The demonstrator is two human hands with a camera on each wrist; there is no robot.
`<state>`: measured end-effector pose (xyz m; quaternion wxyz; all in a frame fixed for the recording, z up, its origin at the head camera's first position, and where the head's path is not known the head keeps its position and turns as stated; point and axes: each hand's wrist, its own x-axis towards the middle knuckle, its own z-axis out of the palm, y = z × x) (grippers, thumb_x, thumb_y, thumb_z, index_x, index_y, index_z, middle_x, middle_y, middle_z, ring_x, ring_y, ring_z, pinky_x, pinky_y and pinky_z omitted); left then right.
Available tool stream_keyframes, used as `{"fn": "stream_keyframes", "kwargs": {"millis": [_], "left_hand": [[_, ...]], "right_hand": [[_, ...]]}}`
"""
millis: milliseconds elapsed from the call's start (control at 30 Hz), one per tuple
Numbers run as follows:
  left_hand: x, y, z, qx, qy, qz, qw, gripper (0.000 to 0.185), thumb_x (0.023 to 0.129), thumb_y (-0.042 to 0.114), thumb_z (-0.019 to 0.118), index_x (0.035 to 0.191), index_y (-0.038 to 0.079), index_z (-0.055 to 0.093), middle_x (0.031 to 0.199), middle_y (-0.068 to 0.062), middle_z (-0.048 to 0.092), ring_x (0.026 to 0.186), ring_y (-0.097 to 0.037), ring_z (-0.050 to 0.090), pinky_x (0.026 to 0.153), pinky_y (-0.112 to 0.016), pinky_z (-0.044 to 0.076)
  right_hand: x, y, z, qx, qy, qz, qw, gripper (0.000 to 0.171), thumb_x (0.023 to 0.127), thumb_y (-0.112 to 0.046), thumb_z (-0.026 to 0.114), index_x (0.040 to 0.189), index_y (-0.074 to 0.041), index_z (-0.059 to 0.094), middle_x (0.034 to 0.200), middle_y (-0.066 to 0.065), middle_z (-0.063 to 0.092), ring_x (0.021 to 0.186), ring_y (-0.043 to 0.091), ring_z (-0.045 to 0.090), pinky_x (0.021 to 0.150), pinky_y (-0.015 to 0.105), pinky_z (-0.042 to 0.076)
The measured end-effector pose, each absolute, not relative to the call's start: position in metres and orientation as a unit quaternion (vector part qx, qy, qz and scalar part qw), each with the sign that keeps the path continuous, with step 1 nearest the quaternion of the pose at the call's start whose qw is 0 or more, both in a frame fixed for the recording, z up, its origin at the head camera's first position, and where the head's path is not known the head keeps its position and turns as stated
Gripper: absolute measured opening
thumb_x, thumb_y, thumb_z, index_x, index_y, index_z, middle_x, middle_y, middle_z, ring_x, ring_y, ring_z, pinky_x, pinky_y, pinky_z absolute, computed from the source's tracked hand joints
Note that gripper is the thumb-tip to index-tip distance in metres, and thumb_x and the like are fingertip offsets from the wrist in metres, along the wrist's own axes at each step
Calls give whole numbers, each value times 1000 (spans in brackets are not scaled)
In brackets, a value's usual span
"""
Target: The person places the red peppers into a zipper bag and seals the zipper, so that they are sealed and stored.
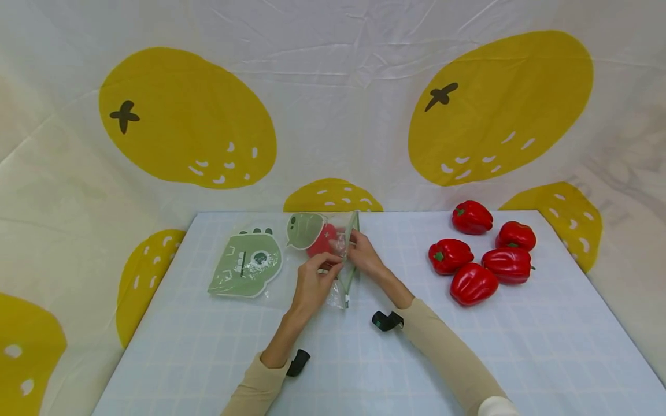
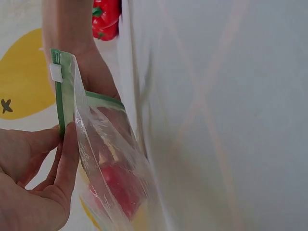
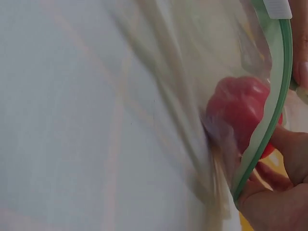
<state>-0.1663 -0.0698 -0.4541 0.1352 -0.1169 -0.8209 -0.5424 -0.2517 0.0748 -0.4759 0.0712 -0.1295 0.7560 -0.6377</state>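
Note:
A clear plastic zip bag (image 1: 335, 294) with a green zip edge and white slider lies across the back of the table, printed with green dinosaur faces. Inside, near its mouth, is a red bell pepper (image 3: 238, 108), seen through the film. My left hand (image 1: 312, 283) pinches the near part of the zip edge between thumb and fingers. My right hand (image 1: 366, 257) reaches through the bag's mouth from the right, thumb and fingers at the bell pepper. Plastic and the zip edge partly hide these fingers.
Several loose red bell peppers (image 1: 474, 284) sit grouped at the back right of the table (image 1: 333, 370). Behind the table hangs a white cloth (image 1: 338, 115) with large yellow fruit prints. A black wrist camera (image 1: 385, 321) sits at the right sleeve.

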Motion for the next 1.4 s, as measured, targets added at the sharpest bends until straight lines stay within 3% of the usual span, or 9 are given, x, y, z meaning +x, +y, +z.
{"fn": "stream_keyframes", "kwargs": {"millis": [233,600,933,1233,1400], "left_hand": [[-165,-69,-453,-109,-819,-549,130,9,83,5,72,92,5,70,85,-4,68,74,-14,64,63,-21,55],[-167,-69,-451,-85,-812,-565,122,10,81,5,74,91,3,70,80,-5,68,69,-15,65,59,-22,55],[-169,-68,-455,-79,-786,-604,105,13,82,5,73,93,-1,69,80,-13,68,69,-25,65,56,-26,56],[-161,-67,-436,-68,-779,-618,80,16,83,-2,69,95,-12,65,81,-26,66,70,-40,64,59,-42,57],[-152,-66,-419,-72,-780,-617,81,15,83,-4,68,94,-13,64,81,-27,65,71,-42,64,60,-42,57]], "right_hand": [[-247,90,-473,-148,797,-582,69,42,90,-3,52,131,1,48,124,20,57,109,30,58,90,35,50],[-238,118,-459,-147,792,-589,71,34,93,-23,61,123,-5,57,116,10,62,103,24,62,88,34,52],[-231,140,-446,-134,819,-556,44,37,93,-27,61,123,-5,57,118,5,62,109,20,58,96,36,47],[-209,155,-406,-113,820,-559,44,33,93,-16,62,120,2,58,120,18,60,111,30,57,98,43,44],[-208,168,-408,-108,835,-539,27,36,93,-20,62,122,0,57,121,16,60,111,28,56,98,42,45]]}}
